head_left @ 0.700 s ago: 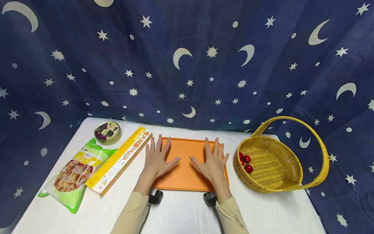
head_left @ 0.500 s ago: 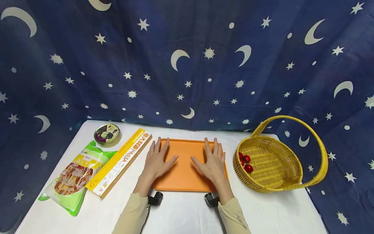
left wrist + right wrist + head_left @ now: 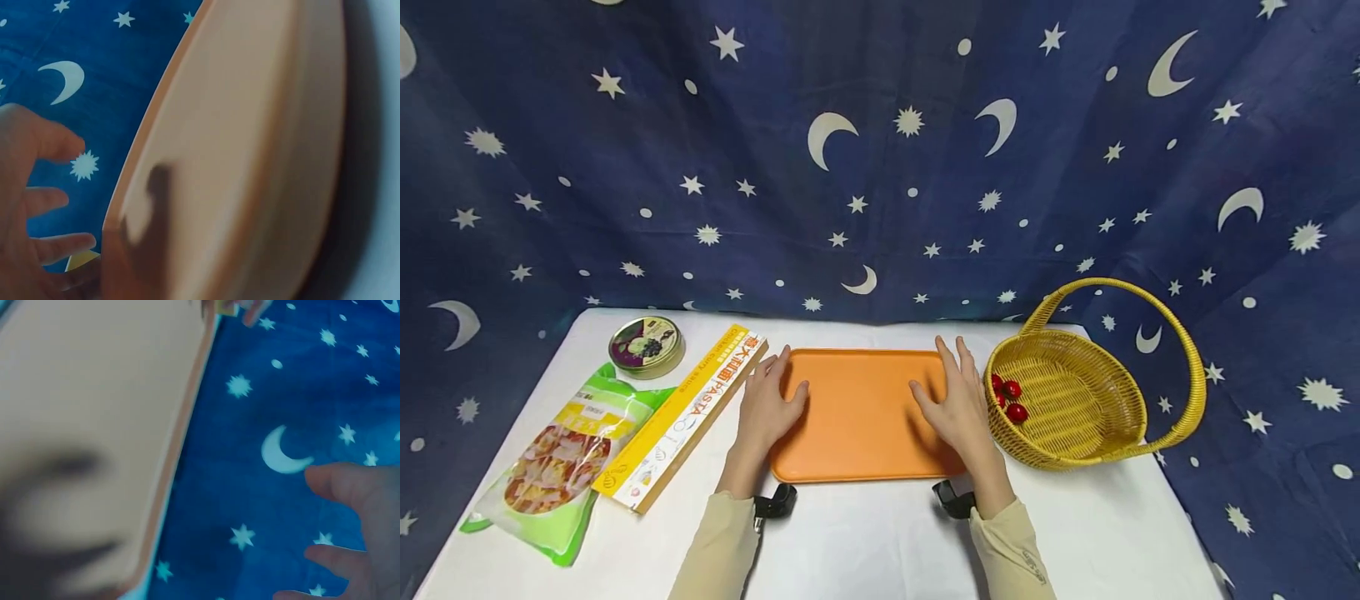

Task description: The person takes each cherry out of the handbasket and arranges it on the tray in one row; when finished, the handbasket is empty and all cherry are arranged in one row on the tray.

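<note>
An orange rectangular tray lies flat on the white table in front of me. My left hand is at the tray's left edge, fingers loosely bent and thumb over the tray. At the right edge, my right hand has its fingers spread and its thumb pointing inward over the tray. Neither hand grips anything. In the left wrist view, the tray shows a raised rim, with the hand's shadow falling inside it. The right wrist view has thumb and fingers apart, beside the tray's long edge.
Left of the tray lie a long yellow-and-white pasta box, a green-and-clear food bag and a round tin. A yellow wicker basket with a tall handle and small red fruits stands close at the right. A starry blue curtain hangs behind.
My hands have moved apart from over the tray to its left and right edges, and the left fingers bend more. The head view has shifted slightly to the right.
</note>
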`<state>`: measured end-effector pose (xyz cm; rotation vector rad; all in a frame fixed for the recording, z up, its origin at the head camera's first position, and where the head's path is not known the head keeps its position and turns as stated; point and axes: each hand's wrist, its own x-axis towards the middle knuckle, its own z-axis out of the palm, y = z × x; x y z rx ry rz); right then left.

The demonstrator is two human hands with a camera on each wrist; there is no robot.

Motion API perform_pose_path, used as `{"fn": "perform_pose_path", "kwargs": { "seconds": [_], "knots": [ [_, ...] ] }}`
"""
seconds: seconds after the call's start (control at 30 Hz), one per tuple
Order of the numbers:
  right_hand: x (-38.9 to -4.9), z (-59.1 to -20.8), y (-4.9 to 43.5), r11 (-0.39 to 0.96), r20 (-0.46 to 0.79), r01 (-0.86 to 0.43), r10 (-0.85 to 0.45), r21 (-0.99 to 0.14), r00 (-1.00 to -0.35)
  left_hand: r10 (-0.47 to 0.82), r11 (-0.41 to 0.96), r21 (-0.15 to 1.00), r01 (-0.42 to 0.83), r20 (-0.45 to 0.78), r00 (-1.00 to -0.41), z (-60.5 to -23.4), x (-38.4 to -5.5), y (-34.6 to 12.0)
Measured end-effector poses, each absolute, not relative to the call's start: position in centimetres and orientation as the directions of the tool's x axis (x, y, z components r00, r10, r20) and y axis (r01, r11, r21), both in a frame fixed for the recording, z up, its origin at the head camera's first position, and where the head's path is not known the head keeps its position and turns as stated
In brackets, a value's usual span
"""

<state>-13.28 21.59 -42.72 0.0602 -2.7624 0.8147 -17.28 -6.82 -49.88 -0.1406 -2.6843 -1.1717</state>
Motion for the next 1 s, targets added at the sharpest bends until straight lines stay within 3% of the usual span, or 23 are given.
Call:
{"fn": "perform_pose_path", "kwargs": {
  "seconds": [0.4,0.57,0.73,1.0],
  "knots": [
    [-13.2,-38.7,27.1,0.763,0.287,-0.029,0.208,-0.646,-0.935,-0.029,0.685,0.712,0.153,0.237,-0.971,-50.1,-18.0,-8.4],
    [-13.3,-38.8,30.3,0.746,0.142,0.144,0.305,-0.650,-0.942,-0.031,0.671,0.721,0.173,0.261,-0.965,-50.8,-18.0,-8.9],
    [-13.1,-38.9,33.4,0.775,-0.065,0.273,0.289,-0.570,-0.955,-0.022,0.649,0.728,0.221,0.309,-0.951,-51.4,-18.0,-8.4],
    [-13.8,-39.4,35.4,0.818,-0.219,0.289,0.204,-0.498,-0.954,-0.016,0.635,0.717,0.288,0.384,-0.923,-52.1,-17.9,-8.8]
  ]
}}
